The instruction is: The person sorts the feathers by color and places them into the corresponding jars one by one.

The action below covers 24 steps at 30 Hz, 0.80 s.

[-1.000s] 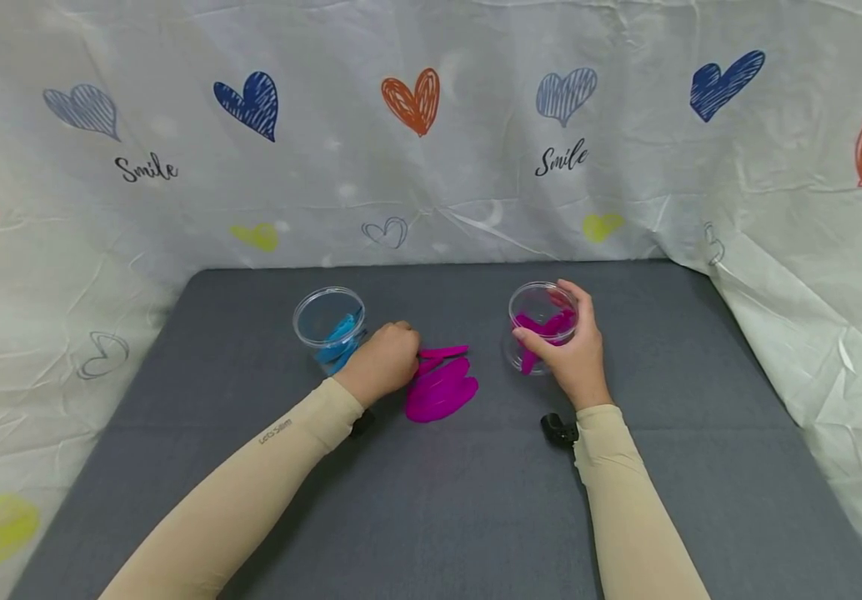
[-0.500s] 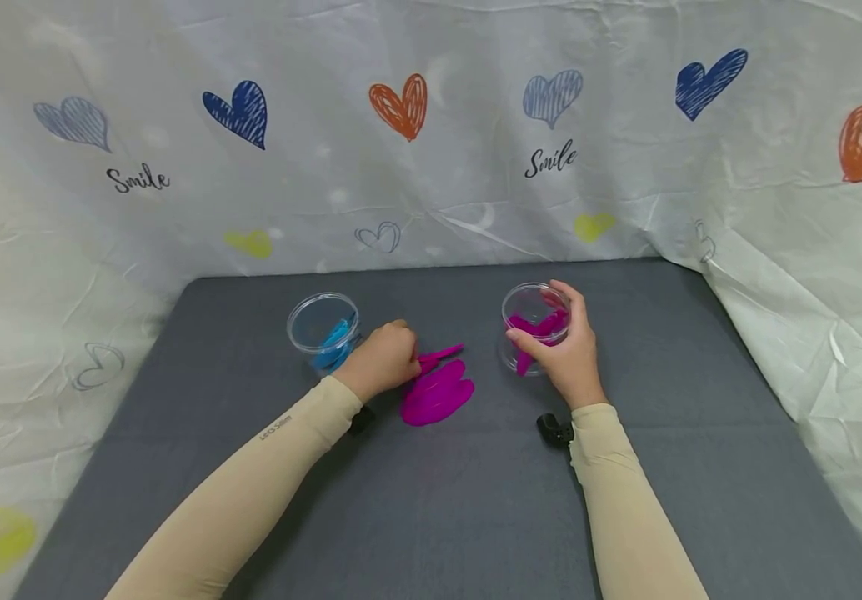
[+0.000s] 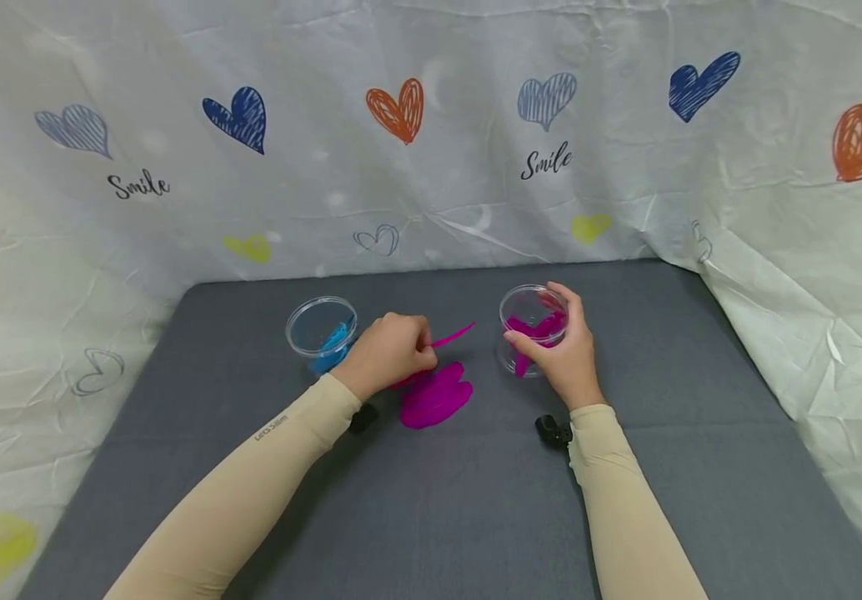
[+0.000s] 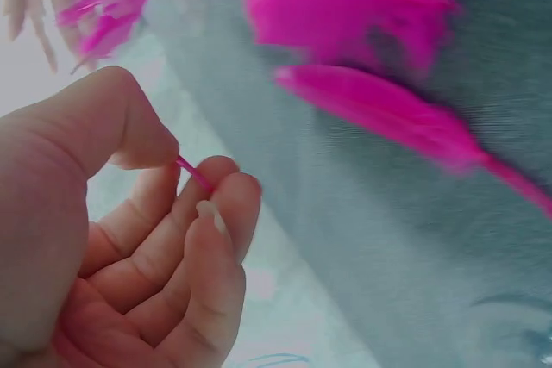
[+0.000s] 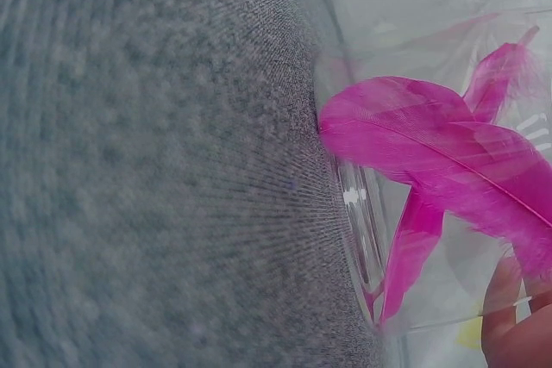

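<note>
Magenta feather (image 3: 452,337) pinched by left hand (image 3: 386,353) (quill end).

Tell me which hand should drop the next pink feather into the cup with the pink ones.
Left. The left hand already pinches a pink feather by its quill, lifted off the pile and pointing at the cup. The right hand is wrapped round that cup, steadying it.

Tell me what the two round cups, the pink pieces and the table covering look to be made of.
Cups: clear, glossy, likely thin plastic; the contents show through the walls. Pink pieces: feathers, probably dyed, soft and matte, each with a central quill and fine barbs; the left hand pinches one by the quill. Table covering: grey, matte fabric, seemingly felt or knit; the right wrist view shows fine ribbing.
</note>
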### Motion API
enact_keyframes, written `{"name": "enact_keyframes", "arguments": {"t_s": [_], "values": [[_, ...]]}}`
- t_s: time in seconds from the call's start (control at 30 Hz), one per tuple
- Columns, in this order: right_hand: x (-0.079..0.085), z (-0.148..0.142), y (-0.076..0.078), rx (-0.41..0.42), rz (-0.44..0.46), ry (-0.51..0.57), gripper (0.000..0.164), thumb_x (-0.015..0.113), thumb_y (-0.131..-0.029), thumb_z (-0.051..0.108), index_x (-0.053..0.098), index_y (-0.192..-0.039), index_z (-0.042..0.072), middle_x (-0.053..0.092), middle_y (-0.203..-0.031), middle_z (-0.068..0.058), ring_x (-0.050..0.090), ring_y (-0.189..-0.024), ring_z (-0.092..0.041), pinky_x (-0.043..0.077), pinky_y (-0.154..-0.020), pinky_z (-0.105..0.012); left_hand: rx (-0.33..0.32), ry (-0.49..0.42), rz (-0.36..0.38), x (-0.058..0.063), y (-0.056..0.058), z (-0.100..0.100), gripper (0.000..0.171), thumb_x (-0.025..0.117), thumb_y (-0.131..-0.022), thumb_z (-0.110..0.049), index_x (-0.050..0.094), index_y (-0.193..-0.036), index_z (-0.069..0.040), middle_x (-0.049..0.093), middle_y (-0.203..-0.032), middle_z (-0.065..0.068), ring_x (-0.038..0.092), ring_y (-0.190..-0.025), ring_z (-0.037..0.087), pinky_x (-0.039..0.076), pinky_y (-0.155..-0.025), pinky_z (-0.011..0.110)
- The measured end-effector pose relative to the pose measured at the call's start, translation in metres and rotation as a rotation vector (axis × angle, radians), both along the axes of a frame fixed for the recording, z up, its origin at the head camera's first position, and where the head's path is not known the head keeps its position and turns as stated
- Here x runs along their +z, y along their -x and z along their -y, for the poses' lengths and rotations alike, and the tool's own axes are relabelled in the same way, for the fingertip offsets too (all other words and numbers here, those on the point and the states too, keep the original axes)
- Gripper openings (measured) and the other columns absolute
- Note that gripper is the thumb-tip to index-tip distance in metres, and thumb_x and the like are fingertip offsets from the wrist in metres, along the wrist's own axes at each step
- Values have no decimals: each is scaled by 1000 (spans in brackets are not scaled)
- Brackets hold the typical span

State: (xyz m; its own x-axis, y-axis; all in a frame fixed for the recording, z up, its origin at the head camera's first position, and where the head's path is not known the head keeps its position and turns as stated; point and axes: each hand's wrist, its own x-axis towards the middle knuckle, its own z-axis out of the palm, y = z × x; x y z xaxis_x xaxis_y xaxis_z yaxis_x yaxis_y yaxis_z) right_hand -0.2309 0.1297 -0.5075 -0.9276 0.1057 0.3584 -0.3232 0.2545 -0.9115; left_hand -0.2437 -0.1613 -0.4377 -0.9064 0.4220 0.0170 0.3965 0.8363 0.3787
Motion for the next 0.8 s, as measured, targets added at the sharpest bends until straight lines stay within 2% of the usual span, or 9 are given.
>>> {"name": "enact_keyframes", "arguments": {"t_s": [0.17, 0.33, 0.57, 0.8], "values": [[0, 0, 0, 5, 1, 7, 92, 96, -83, 37, 43, -159, 32, 60, -155, 5, 53, -146, -11, 53, -117, -50, -34, -59, -35, 15, -2, -6, 9, 72, -89, -15, 65, -84, -16, 65, -70, -4, 57, -59, 13, 49, -57, 29], [-1, 1, 0, 9, 1, 9, 92, 96, -83, 36, 43, -159, 32, 60, -155, 4, 53, -146, -11, 54, -115, -49, -67, -72, -73, 31, -3, -11, 3, 68, -89, -13, 67, -86, -12, 64, -70, -4, 53, -57, 12, 47, -57, 29], [0, 2, 1, 32, 1, 13, 91, 95, -84, 36, 43, -158, 33, 59, -157, 1, 53, -147, -13, 55, -114, -49, -117, -53, -148, 53, -7, -26, 6, 69, -91, -13, 66, -86, -15, 63, -72, -4, 55, -59, 13, 49, -59, 30], [-1, -1, 0, 23, -8, 26, 90, 94, -85, 34, 43, -159, 27, 58, -158, -9, 53, -148, -20, 54, -115, -53, -180, -11, -201, 69, -5, -52, 9, 68, -92, -11, 65, -85, -16, 63, -75, -3, 56, -63, 14, 49, -61, 30]]}}
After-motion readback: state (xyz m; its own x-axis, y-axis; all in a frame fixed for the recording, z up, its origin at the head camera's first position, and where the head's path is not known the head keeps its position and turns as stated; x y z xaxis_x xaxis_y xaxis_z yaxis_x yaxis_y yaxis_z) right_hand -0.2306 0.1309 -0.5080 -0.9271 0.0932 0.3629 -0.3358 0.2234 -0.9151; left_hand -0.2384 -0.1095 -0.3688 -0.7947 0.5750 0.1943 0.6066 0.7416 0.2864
